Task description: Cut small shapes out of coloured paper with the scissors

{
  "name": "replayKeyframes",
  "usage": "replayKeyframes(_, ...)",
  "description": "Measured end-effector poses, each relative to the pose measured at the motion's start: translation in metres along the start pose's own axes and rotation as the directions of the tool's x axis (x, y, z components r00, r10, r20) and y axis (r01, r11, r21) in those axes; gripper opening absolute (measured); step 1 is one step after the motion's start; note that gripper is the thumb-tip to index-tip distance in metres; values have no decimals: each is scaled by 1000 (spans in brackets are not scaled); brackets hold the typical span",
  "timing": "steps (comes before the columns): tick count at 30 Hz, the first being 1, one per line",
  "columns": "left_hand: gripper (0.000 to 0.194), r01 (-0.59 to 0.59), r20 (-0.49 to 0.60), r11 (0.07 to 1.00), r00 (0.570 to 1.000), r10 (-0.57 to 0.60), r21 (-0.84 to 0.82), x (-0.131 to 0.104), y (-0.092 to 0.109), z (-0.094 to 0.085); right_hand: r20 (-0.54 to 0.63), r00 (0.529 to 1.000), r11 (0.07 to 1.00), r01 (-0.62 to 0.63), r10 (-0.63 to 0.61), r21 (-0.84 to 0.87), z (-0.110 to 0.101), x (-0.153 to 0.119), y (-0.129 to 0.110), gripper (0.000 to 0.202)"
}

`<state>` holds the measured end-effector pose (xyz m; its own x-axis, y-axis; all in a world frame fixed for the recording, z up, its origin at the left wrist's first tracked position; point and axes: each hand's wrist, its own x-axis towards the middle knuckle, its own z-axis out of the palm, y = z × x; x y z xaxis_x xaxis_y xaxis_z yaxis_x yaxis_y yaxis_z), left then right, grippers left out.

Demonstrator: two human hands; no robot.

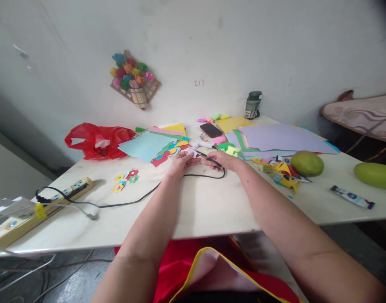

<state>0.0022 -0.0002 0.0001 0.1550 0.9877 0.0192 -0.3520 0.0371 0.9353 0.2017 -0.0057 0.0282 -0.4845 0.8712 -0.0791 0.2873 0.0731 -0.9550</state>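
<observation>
My left hand (179, 164) pinches a small piece of lilac paper (191, 153) over the middle of the table. In my right hand (223, 160) is a pair of scissors (213, 161) with dark handles, its blades pointing left at the paper. Whether the blades touch the paper I cannot tell. Just behind the hands lies a white glue gun (203, 144), with a black cord (142, 198) looping past my right hand. To the left are several small paper flowers (126, 180). Coloured paper strips (167, 152) lie beyond my left hand.
Paper sheets (278, 136) spread at the back right, near a phone (211, 130) and a bottle (253, 105). Paper scraps (283, 173), a green mango (307, 163) and a tube (352, 197) lie right. A red bag (117, 141) and a power strip (59, 200) stand left.
</observation>
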Motion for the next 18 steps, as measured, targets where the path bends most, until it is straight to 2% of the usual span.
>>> replayKeyframes(5,17,0,5,1000,1000,0,2,0,0,-1,3,1000,1000,13,-13,18,-1,2,3,26)
replayKeyframes(18,17,-11,-6,1000,1000,11,10,0,0,1,64,995,997,81,-82,10,-4,7,10,35)
